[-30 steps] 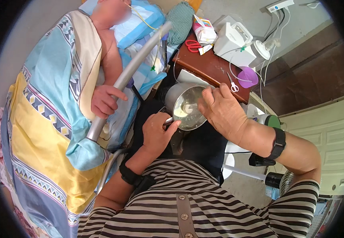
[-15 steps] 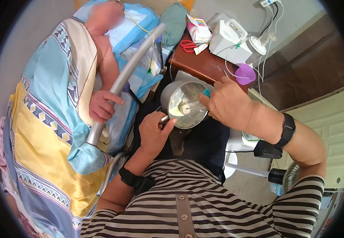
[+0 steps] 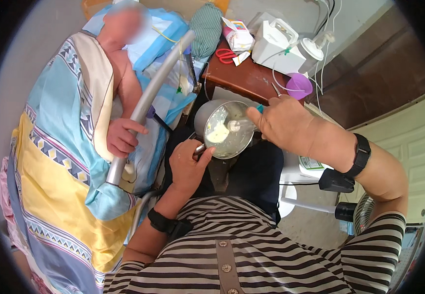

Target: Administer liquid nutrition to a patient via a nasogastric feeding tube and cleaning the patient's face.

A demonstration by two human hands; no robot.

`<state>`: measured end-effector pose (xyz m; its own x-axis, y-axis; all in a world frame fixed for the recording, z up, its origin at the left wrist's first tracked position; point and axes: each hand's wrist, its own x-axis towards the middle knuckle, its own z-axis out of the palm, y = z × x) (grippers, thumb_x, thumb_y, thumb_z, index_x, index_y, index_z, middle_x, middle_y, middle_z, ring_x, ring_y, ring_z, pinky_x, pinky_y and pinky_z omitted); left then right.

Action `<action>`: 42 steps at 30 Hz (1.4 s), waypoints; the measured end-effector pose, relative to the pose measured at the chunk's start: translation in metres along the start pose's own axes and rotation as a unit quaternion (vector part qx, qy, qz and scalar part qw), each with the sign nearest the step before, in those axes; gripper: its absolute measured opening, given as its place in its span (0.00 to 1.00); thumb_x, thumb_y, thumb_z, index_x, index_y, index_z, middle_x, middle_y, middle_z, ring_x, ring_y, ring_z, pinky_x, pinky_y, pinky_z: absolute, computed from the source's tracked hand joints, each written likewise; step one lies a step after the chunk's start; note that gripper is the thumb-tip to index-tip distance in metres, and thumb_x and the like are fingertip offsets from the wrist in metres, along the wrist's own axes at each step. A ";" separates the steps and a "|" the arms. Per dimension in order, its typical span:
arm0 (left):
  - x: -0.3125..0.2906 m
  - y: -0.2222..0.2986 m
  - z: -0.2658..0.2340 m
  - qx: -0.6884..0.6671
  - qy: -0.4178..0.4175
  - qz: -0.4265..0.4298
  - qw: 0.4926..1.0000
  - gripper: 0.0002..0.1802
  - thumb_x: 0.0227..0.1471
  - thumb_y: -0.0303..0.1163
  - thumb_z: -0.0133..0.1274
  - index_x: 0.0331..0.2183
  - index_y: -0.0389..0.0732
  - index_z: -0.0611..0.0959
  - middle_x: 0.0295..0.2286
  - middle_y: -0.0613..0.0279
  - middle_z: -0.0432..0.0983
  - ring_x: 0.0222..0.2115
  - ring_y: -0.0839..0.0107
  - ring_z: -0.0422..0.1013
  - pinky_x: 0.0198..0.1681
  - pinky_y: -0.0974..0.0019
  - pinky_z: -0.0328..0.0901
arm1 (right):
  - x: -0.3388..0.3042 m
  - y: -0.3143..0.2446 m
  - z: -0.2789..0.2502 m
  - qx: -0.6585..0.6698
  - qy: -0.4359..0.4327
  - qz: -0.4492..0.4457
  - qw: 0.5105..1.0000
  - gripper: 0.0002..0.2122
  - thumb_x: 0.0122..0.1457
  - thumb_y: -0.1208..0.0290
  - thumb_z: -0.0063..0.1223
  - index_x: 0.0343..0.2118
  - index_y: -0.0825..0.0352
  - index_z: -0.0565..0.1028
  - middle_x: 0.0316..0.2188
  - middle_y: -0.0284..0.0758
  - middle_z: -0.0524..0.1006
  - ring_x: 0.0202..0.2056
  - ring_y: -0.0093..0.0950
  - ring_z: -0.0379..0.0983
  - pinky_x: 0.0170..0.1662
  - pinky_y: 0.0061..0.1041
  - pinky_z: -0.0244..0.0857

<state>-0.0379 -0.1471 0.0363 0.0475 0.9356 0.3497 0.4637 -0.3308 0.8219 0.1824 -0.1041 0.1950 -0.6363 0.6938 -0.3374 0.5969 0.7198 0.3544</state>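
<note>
My left hand (image 3: 191, 163) is closed around the handle of a steel saucepan (image 3: 247, 141), which tilts over my lap. A pale creamy yellow-white food (image 3: 218, 132) lies in the bottom and smears one inner wall. In my right hand (image 3: 282, 119), above the right rim, is a clear plastic syringe-like tool (image 3: 243, 126) with a teal part at my fingers. Its whitish end reaches inside the saucepan beside the food. My fingers hide part of the tool, so I cannot tell its exact kind.
At left a person lies in bed under a patterned blanket (image 3: 58, 161), a hand (image 3: 123, 137) on the grey bed rail (image 3: 146, 105). A thin tube (image 3: 165, 35) runs near the head. The brown table (image 3: 244, 77) holds red scissors (image 3: 226, 55), a white machine (image 3: 277, 49) and a purple cup (image 3: 299, 86).
The tool's end has moved up and right inside the saucepan, off the food, which now shows more fully. My right hand has shifted slightly right. The left hand keeps its grip.
</note>
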 end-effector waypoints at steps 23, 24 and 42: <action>-0.006 0.001 -0.001 -0.012 -0.007 -0.018 1.000 0.16 0.44 0.35 0.64 0.21 0.37 0.74 0.17 0.60 0.65 0.19 0.63 0.62 0.23 0.62 0.57 | -0.004 0.004 0.000 0.166 0.097 0.042 0.980 0.20 0.50 0.63 0.61 0.41 0.68 0.67 0.18 0.42 0.74 0.25 0.44 0.74 0.29 0.40 0.66; -0.006 0.000 0.000 -0.017 -0.004 -0.019 1.000 0.16 0.44 0.35 0.64 0.21 0.37 0.74 0.17 0.60 0.65 0.19 0.63 0.62 0.23 0.62 0.57 | -0.004 0.003 -0.001 0.177 0.081 0.047 0.980 0.20 0.50 0.64 0.61 0.41 0.68 0.67 0.18 0.42 0.74 0.25 0.44 0.74 0.29 0.40 0.66; -0.008 -0.003 0.002 -0.025 -0.016 -0.027 0.999 0.16 0.44 0.36 0.64 0.22 0.37 0.74 0.18 0.60 0.64 0.18 0.64 0.61 0.22 0.64 0.57 | -0.007 0.001 0.001 0.237 -0.026 0.053 0.970 0.18 0.53 0.64 0.58 0.42 0.70 0.69 0.27 0.44 0.75 0.32 0.45 0.74 0.35 0.40 0.68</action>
<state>-0.0381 -0.1537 0.0306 0.0526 0.9557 0.2895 0.4221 -0.2840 0.8609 0.1885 -0.1082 0.1966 -0.5409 0.7564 -0.3679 0.8231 0.5660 -0.0465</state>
